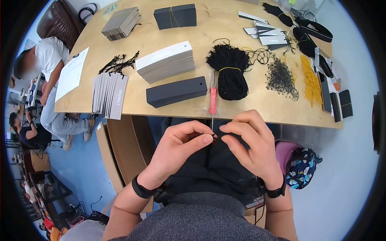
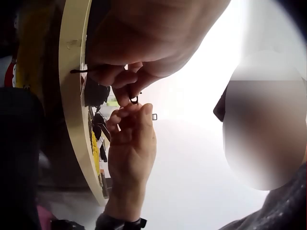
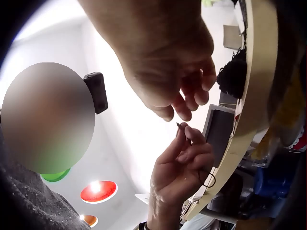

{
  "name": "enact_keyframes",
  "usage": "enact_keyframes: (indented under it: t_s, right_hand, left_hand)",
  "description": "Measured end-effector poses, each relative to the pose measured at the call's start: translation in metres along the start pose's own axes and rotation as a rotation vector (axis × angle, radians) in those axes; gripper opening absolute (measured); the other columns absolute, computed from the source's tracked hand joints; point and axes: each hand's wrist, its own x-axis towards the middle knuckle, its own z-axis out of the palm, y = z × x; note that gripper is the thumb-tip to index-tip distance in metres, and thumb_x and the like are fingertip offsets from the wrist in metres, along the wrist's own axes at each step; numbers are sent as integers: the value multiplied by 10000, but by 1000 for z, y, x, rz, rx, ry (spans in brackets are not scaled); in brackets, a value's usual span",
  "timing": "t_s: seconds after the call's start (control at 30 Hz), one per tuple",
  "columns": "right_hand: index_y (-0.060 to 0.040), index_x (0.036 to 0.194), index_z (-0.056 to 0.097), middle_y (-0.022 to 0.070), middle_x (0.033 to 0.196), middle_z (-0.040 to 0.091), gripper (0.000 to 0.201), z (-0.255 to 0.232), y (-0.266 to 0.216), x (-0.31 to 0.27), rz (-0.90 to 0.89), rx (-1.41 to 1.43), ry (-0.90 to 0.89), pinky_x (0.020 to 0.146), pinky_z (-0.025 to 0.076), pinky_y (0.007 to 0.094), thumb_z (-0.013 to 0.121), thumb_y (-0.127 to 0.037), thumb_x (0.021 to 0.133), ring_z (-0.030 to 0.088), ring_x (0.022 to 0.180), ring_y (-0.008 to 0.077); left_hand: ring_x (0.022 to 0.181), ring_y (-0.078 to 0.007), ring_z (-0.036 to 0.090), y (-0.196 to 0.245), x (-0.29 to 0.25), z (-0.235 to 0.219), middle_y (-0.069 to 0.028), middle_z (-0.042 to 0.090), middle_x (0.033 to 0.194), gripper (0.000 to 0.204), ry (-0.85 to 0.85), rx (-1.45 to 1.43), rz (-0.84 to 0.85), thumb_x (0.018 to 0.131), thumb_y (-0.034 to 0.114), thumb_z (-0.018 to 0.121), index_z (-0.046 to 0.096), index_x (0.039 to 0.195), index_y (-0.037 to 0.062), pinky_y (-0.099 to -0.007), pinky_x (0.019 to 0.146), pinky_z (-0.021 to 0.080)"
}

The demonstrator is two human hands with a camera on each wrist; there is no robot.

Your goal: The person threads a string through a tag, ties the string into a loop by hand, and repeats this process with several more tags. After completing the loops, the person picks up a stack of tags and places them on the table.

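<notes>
In the head view my left hand pinches a thin black cord between thumb and index finger, low in front of the table edge. A small dark loop stands out at those fingertips in the left wrist view, and a cord end trails past the hand's other side. Part of the cord is hidden in the fingers. My right hand faces the left, its thumb and index fingertips a little apart with nothing visible between them. A red-handled screwdriver-like tool lies at the table edge beyond the hands.
On the table are a black cord bundle, loose black pins, yellow bands, grey tag stacks, a dark tag stack and corded tags. Another person sits at the left.
</notes>
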Motion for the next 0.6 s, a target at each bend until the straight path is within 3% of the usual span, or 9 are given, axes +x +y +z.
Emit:
enact_keyframes:
  t_s: [0.1, 0.17, 0.4, 0.5, 0.57, 0.6]
  right_hand:
    - [-72, 959, 688, 56, 887, 577, 232, 0, 1, 6, -125, -86, 62, 671, 486, 347, 766, -60, 741, 589, 784, 236]
    - [-74, 930, 687, 42, 893, 581, 242, 0, 8, 9, -333, -179, -7, 689, 470, 351, 769, -54, 704, 587, 796, 224]
    - [-49, 914, 677, 35, 891, 581, 249, -1, 2, 9, -269, -170, -76, 708, 452, 348, 762, -60, 680, 581, 801, 223]
    - [-44, 891, 662, 39, 878, 572, 237, 4, 10, 5, -302, -212, -69, 710, 449, 344, 762, -59, 677, 577, 812, 222]
    - [-36, 878, 645, 46, 865, 565, 229, 8, 10, 5, -322, -340, -109, 723, 449, 348, 765, -53, 684, 579, 827, 227]
    - [-36, 878, 645, 46, 865, 565, 229, 9, 11, 5, -320, -341, -108, 723, 449, 348, 765, -53, 684, 579, 827, 227]
  left_hand:
    - [868, -77, 582, -3, 1, -1, -8, 648, 929, 120, -19, 19, 33, 939, 88, 678, 685, 988, -22, -230, 811, 463]
    - [888, -71, 574, -4, 1, -4, -8, 634, 920, 122, -60, -7, -13, 934, 88, 684, 692, 987, -21, -233, 825, 457]
    - [850, -64, 549, -5, -2, -4, -3, 614, 918, 137, -16, 42, -25, 933, 110, 692, 705, 962, -24, -236, 789, 438]
    - [792, -79, 544, -5, -1, 1, -10, 589, 886, 118, 37, 187, 12, 918, 101, 701, 708, 958, -10, -241, 732, 436]
    - [758, -83, 516, -1, -3, 7, -22, 571, 883, 26, 131, 659, 181, 898, 4, 667, 683, 893, -17, -223, 664, 411]
    - [758, -83, 516, -4, -3, 10, -22, 571, 883, 26, 128, 659, 180, 898, 4, 667, 683, 893, -17, -223, 664, 411]
